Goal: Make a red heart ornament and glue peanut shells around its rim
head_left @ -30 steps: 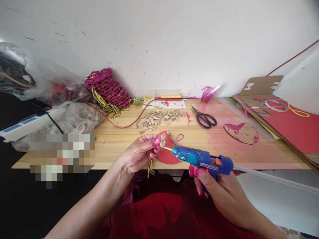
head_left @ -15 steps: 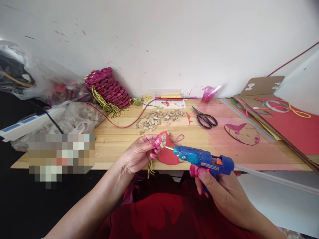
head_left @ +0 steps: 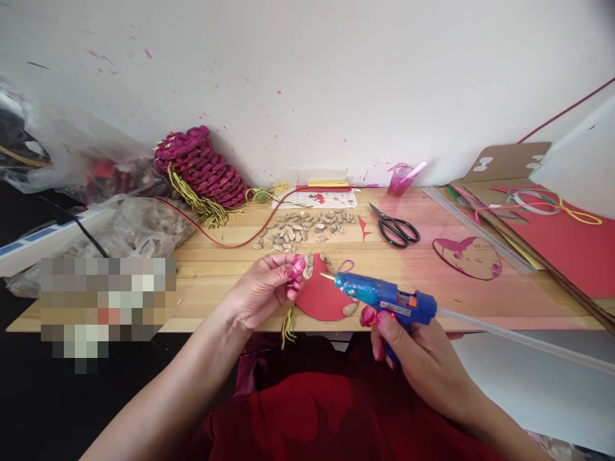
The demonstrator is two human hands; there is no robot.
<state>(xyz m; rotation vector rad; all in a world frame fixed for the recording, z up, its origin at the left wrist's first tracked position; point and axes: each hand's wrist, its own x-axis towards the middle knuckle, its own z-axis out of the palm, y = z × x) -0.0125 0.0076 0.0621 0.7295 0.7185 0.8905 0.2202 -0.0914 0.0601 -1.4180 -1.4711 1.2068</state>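
Note:
Between the fingertips of my left hand (head_left: 269, 285) is a peanut (head_left: 308, 266), held upright above the table's front part. My right hand (head_left: 413, 346) is wrapped round the handle of a blue hot glue gun (head_left: 384, 298), its metal nozzle pointing left, a short gap from the peanut. A clear glue stick (head_left: 509, 339) runs out of the gun's back. Below both hands lies a red paper piece (head_left: 324, 294) with a few peanuts at its edge, a purple loop (head_left: 345, 266) at its top and yellow-green strands (head_left: 288, 328) at its lower left.
Loose peanuts (head_left: 307, 227) spread behind the red piece. Black scissors (head_left: 394, 227), a painted cardboard heart (head_left: 467, 258) and a pink cup (head_left: 398, 181) are to the right. Red paper (head_left: 576, 237) and cardboard are at far right. A purple bundle (head_left: 199, 173) and plastic bags (head_left: 144, 224) are at left.
The glue gun has drawn back from the peanut, opening a gap at the nozzle. The left hand with the peanut has shifted slightly left, and the view has moved a little.

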